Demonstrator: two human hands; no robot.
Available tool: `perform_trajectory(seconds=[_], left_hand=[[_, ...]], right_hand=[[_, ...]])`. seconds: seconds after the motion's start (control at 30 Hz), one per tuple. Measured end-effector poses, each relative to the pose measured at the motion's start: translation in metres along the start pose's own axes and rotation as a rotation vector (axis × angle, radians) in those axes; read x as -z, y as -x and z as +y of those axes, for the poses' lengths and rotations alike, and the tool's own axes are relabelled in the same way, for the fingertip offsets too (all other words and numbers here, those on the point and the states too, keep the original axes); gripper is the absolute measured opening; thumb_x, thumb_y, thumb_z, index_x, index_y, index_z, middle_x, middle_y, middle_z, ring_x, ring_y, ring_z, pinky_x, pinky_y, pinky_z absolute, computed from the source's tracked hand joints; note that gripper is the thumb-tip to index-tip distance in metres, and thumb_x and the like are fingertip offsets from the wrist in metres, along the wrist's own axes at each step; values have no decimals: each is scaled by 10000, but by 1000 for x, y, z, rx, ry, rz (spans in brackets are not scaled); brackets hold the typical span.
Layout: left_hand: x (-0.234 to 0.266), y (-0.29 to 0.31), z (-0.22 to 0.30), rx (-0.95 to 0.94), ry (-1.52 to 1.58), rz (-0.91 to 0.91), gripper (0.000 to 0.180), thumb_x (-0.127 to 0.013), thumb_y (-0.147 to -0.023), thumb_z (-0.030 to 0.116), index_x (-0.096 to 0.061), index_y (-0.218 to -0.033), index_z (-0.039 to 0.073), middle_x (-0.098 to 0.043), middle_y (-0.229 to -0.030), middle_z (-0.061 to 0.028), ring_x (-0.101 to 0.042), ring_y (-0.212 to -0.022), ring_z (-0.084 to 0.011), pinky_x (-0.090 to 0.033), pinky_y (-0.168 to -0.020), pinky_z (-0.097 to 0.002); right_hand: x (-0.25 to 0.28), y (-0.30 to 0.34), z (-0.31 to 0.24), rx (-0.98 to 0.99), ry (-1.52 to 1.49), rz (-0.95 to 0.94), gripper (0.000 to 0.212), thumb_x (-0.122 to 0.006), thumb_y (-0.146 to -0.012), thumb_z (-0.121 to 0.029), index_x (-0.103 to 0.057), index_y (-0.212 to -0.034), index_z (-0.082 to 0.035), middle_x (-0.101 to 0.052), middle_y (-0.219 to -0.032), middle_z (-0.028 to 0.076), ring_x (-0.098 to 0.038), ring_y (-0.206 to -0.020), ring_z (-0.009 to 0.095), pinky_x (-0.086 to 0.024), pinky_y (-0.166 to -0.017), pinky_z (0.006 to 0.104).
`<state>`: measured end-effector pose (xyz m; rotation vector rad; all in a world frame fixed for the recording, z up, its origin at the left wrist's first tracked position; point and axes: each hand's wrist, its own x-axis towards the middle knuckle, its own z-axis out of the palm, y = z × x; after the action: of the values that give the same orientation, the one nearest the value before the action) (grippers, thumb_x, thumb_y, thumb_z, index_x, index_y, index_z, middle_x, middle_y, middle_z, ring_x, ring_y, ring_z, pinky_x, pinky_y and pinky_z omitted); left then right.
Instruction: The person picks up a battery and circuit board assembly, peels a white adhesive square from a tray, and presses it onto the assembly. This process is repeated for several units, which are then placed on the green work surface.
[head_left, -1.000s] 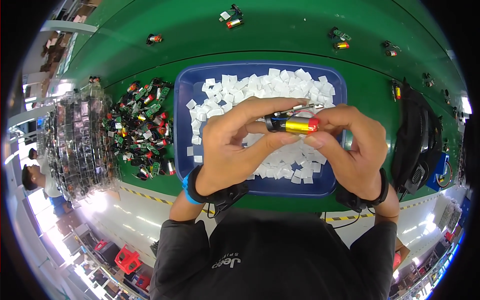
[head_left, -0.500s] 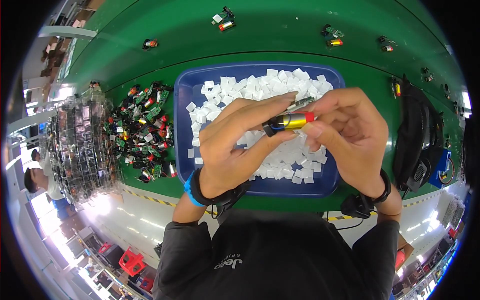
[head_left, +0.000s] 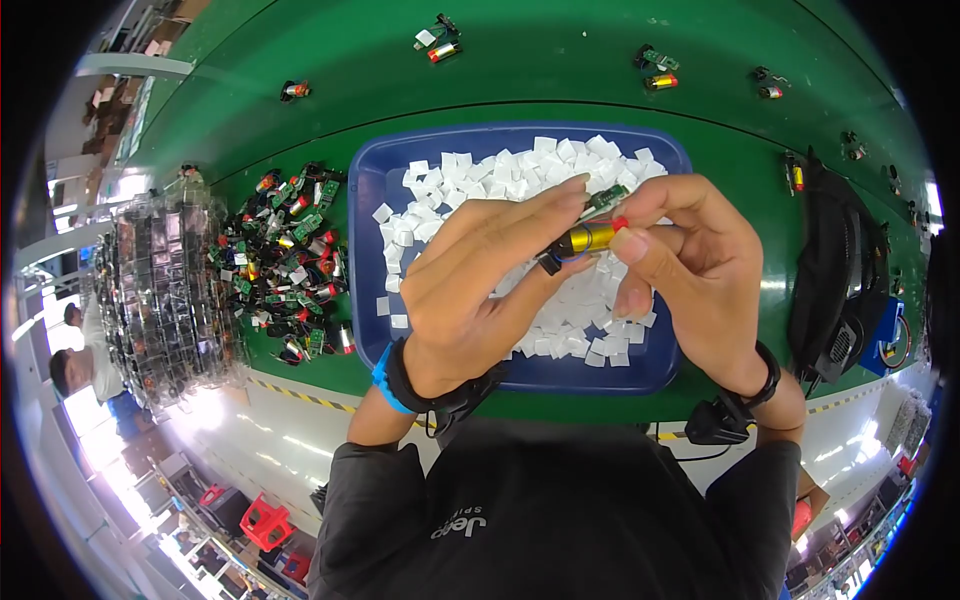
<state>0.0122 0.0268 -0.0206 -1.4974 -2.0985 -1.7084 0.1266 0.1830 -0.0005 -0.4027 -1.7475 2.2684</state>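
Green table (head_left: 300, 140) bears a blue tray (head_left: 370, 200) beneath both hands (head_left: 590, 270).

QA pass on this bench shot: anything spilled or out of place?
Two white squares lie on the green mat just left of the blue tray, outside its wall. A few small motor parts sit scattered along the far side, apart from the pile. Nothing looks damaged.

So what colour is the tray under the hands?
Blue tray, filled with small white squares; the head view shows it best.
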Motion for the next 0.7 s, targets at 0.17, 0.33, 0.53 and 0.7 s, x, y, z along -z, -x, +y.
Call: perform_trajectory(seconds=[0.17,0.33,0.53,0.7], left_hand=[[-2,1,4,35,27,-17,415,-828,-702,-52,-704,-1097,-29,-742,-1085,-171,-716,-896,-247,-561,-736,-290],[1,3,2,12,16,-75,445,-810,-735,-67,-670,-1157,-47,-729,-1112,-198,-682,-902,-218,-538,-778,-301],[1,-3,4,-42,-13,-73,385,-810,-723,-63,-703,-1091,-31,-744,-1061,-153,-705,-853,-226,-564,-698,-284],[4,2,15,408,409,-62,304,-735,-855,-26,-653,-1147,-50,-722,-1021,-138,-692,-851,-182,-598,-732,-300]], right_hand=[[-2,3,7,60,-22,20,172,-597,-986,-30,-497,-1112,30,-610,-971,116,-534,-468,83,-518,-459,259],[-7,5,13,85,-135,60,172,-620,-967,-8,-523,-1107,21,-619,-966,116,-535,-461,63,-491,-430,222],[-14,7,7,96,-231,137,212,-634,-961,-5,-536,-1149,12,-624,-941,102,-511,-447,48,-474,-419,201],[5,0,0,104,92,-97,303,-625,-950,-3,-521,-1234,3,-638,-963,112,-567,-513,76,-506,-465,235]])
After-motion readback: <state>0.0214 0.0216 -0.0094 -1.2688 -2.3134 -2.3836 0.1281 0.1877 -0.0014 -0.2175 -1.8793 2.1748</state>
